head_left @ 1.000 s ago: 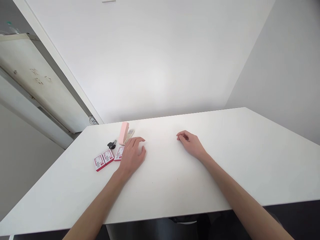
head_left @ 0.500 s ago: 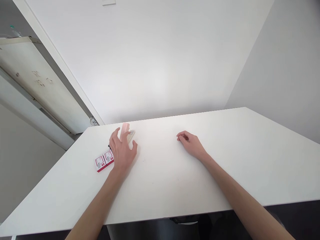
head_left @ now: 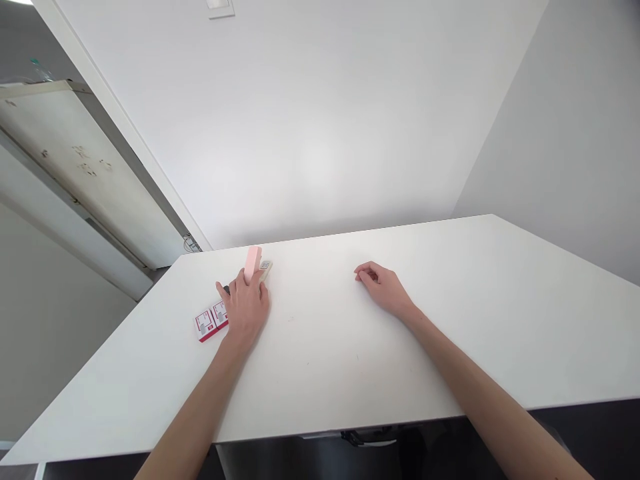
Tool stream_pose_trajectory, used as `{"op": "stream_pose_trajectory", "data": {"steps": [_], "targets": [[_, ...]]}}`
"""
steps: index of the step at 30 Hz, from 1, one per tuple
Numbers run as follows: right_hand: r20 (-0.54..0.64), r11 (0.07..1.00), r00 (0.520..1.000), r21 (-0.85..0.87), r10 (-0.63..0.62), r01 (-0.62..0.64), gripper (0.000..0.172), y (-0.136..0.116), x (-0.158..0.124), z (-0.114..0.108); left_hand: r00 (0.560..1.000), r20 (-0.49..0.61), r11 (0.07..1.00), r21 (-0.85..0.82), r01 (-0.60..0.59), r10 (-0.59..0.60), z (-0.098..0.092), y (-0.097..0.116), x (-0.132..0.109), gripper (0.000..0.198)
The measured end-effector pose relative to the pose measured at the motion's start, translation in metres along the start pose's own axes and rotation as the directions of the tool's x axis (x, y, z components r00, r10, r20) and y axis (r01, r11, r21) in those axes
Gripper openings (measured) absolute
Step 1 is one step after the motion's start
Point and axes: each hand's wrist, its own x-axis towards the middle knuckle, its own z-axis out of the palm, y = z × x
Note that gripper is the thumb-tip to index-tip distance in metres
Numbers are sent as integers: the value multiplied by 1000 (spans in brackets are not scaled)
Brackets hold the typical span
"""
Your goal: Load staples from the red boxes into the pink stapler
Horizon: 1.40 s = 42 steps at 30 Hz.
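Note:
My left hand (head_left: 246, 310) rests over a cluster of small things at the left of the table, its fingers bent down and its little finger out to the side. A pink box-shaped object (head_left: 253, 259) rises just beyond its fingers. A pale remote-like device (head_left: 266, 267) shows partly beside it, near my index finger and thumb. What the fingers close on underneath is hidden. Left of the hand lie two white-and-red small boxes (head_left: 205, 324), side by side, with a dark round piece (head_left: 227, 290) partly covered. My right hand (head_left: 383, 287) lies on the table, loosely curled, holding nothing visible.
The white table (head_left: 320, 373) runs up to a white wall (head_left: 320, 133) at the back. A grey wall (head_left: 565, 147) stands on the right. At the far left is a stained white panel (head_left: 95, 160). Beneath the front edge is a dark handle-like part (head_left: 367, 438).
My left hand has come down onto the cluster, its fingers and thumb drawn in from a wider spread. My right hand stays in place. The view has shifted slightly.

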Motion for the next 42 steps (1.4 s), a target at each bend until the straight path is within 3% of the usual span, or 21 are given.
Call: {"op": "stream_pose_trajectory", "data": {"steps": [9, 13, 19, 24, 28, 32, 34, 38, 42], "targets": [[-1, 1000, 1000, -3, 17, -17, 23, -5, -2, -2, 998, 65, 1000, -13, 12, -11, -2, 2, 1, 45], [3, 1000, 1000, 8, 11, -11, 22, -4, -2, -3, 997, 80, 995, -98, 13, -5, -8, 9, 3, 46], [0, 1000, 1000, 11, 5, -5, 22, -2, -1, -4, 999, 15, 961, -275, -39, 45, -12, 20, 1, 42], [-2, 1000, 1000, 7, 1, -1, 23, -1, -1, -4, 999, -34, 862, -506, -31, 16, -21, 36, -2, 35], [5, 1000, 1000, 16, 3, -3, 23, 0, 1, -4, 992, 119, 586, -807, 75, 36, -30, 52, -6, 33], [11, 999, 1000, 36, 5, -5, 22, -1, 1, -3, 920, 359, 324, -899, 295, 158, -34, 67, -10, 36], [17, 999, 1000, 48, 17, -18, 21, -2, 1, -3, 882, 430, 191, -898, 396, 195, -33, 76, -11, 36], [80, 983, 997, 183, 9, -24, 24, -6, 1, -6, 810, 526, -245, -776, 582, 259, -24, 105, -6, 35], [182, 901, 981, 434, -69, -17, 36, -13, 0, -10, 717, 597, -472, -546, 692, 361, -12, 137, 2, 25]]}}
